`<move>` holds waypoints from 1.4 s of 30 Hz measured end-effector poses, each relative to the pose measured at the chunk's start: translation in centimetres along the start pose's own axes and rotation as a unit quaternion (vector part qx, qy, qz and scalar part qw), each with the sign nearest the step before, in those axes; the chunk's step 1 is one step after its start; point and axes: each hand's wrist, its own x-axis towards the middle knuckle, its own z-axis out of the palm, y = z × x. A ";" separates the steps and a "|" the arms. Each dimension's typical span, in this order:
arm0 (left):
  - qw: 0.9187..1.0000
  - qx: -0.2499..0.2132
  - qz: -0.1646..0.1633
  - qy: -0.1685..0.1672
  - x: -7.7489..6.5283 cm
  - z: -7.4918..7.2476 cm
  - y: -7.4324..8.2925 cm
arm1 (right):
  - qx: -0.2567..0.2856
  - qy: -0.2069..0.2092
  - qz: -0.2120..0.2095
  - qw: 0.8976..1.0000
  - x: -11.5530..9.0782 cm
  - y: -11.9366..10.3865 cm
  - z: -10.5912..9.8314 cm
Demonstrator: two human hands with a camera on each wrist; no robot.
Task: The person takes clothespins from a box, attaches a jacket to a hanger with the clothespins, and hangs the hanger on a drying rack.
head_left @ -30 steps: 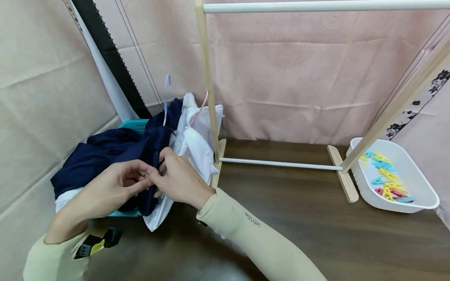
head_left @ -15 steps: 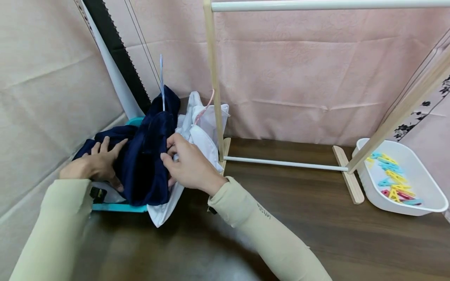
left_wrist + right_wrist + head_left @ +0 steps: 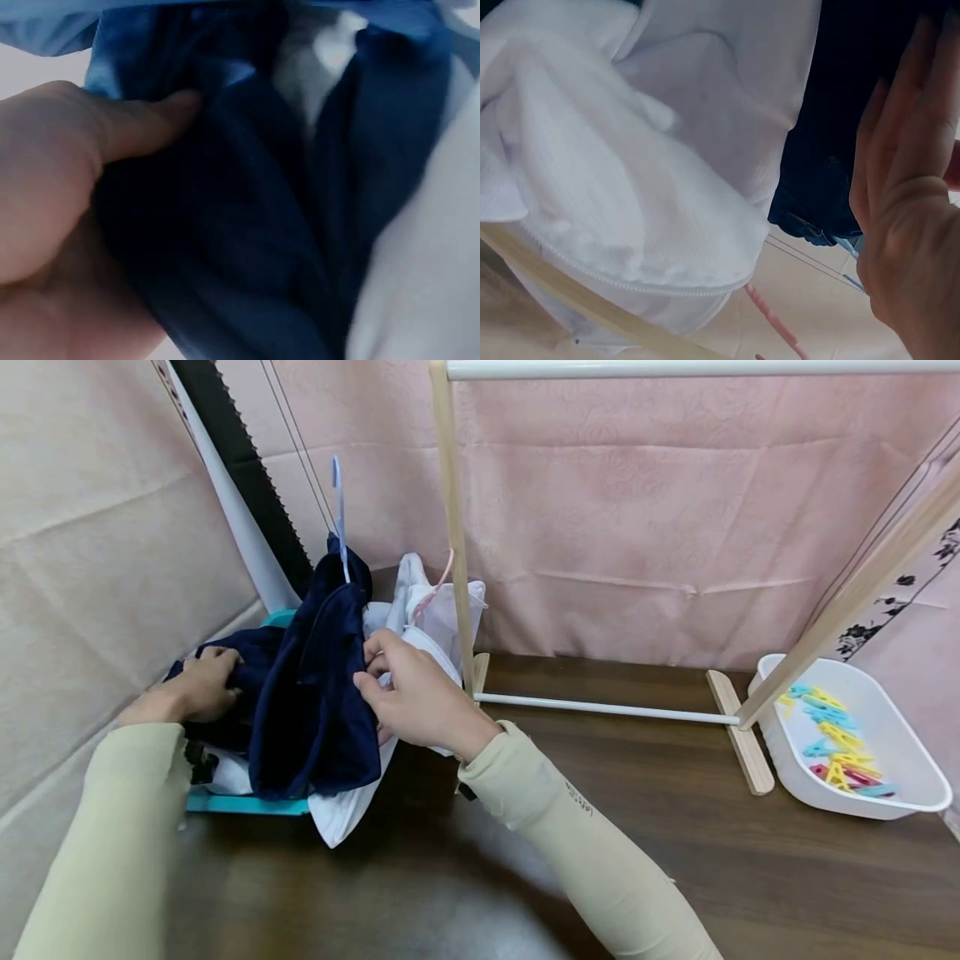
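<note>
On the near side of the turquoise basket [image 3: 247,804], bare brown tabletop [image 3: 360,893] spreads under the person's pale sleeves [image 3: 112,827]. A corner of white cloth [image 3: 345,814] hangs over the basket's front right. Above the basket lies the navy garment [image 3: 315,693], heaped on its left and standing up on its right. Over the basket's left side, the left hand [image 3: 198,687] grips the garment's folds, thumb on top, other fingertips hidden in cloth. At the basket's right, the right hand [image 3: 420,702] has its fingers close together against the garment's edge; whether they pinch it, I cannot tell. A blue hanger [image 3: 340,514] rises from the garment toward the basket's far side, and a pink hanger [image 3: 444,575] sits right of the basket. Well right of the basket, beyond the wooden rack [image 3: 448,485], a white tub [image 3: 918,777] holds clothespins [image 3: 840,739]. Pink fabric [image 3: 637,527] hangs behind the basket.
</note>
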 end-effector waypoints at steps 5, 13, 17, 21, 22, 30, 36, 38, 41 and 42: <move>0.992 -0.037 0.039 0.114 -0.4 -1.2 -0.3 | -0.057 0.015 -0.029 0.998 0.2 -0.3 -0.6; 0.965 -0.110 0.017 0.236 -2.2 -4.1 2.0 | -0.090 0.042 -0.068 0.993 0.6 -1.4 -1.7; 0.944 -0.136 0.012 0.299 -2.9 -5.6 4.4 | -0.096 0.068 -0.091 0.989 0.5 -1.7 -2.0; 0.916 -0.185 0.041 0.354 -3.1 -7.1 7.1 | -0.105 0.112 -0.136 0.979 0.2 -1.9 -2.5; 0.908 -0.202 0.048 0.363 -3.1 -7.4 7.8 | -0.111 0.123 -0.153 0.974 0.1 -2.0 -2.7; 0.841 -0.278 0.072 0.458 -3.7 -10.2 12.3 | -0.154 0.167 -0.252 0.941 -1.9 -3.8 -5.9; 0.839 -0.211 0.057 0.499 -4.2 -11.9 14.0 | -0.150 0.148 -0.278 0.937 -4.1 -5.0 -9.0; 0.830 -0.204 0.067 0.515 -4.2 -12.1 14.6 | -0.135 0.143 -0.291 0.936 -4.7 -5.1 -10.0; 0.816 -0.205 0.090 0.533 -4.3 -12.4 15.7 | -0.142 0.149 -0.308 0.929 -5.7 -5.2 -11.4; 0.811 -0.205 0.106 0.538 -4.3 -12.5 16.0 | -0.146 0.153 -0.316 0.925 -6.1 -5.2 -12.0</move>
